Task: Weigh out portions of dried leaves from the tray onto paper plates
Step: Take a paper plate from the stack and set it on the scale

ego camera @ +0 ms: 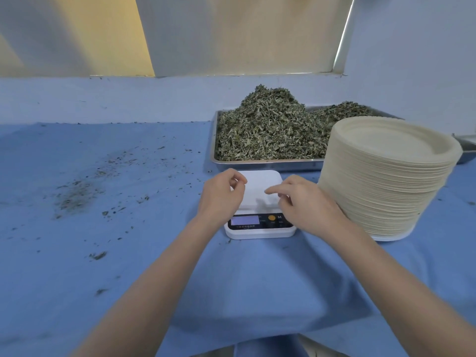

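Observation:
A white digital scale (260, 181) stands on the blue cloth in the middle, its platform bare and its display lit. My left hand (221, 194) hovers at the platform's left edge, fingers loosely curled, with nothing visible in them. My right hand (304, 202) is over the platform's right front, index finger stretched left, the other fingers loosely bent and holding nothing. Behind the scale a metal tray (268, 164) carries a tall heap of dried green leaves (268, 127). A high stack of beige paper plates (386, 176) rises right of the scale.
Leaf crumbs (77, 191) are scattered over the blue cloth (103, 253) left of the scale. A second metal tray edge (467, 144) shows at the far right. A pale wall and window ledge run behind the table.

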A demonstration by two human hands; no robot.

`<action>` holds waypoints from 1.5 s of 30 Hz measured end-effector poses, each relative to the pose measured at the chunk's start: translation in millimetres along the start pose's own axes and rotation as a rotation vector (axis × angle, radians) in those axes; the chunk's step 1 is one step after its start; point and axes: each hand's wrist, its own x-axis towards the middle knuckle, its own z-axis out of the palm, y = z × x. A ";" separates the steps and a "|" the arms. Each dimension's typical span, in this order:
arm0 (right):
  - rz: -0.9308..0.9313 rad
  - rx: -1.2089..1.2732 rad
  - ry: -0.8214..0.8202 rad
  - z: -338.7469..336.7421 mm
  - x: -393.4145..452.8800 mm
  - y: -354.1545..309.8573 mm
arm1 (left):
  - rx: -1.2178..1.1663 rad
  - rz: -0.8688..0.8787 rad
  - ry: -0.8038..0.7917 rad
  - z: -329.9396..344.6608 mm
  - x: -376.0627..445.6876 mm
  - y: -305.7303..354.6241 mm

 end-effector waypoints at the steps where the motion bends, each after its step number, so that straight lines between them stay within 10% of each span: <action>1: 0.010 0.029 0.000 0.5 3.6 -1.1 | -0.002 0.000 0.002 -1.9 0.0 -0.6; 27: -0.103 0.080 0.150 -57.7 50.8 -29.9 | -0.003 0.223 -0.039 -8.1 34.5 57.4; 45: 0.354 -0.265 0.102 -153.3 23.1 83.9 | 0.269 0.295 -0.382 91.2 79.6 182.7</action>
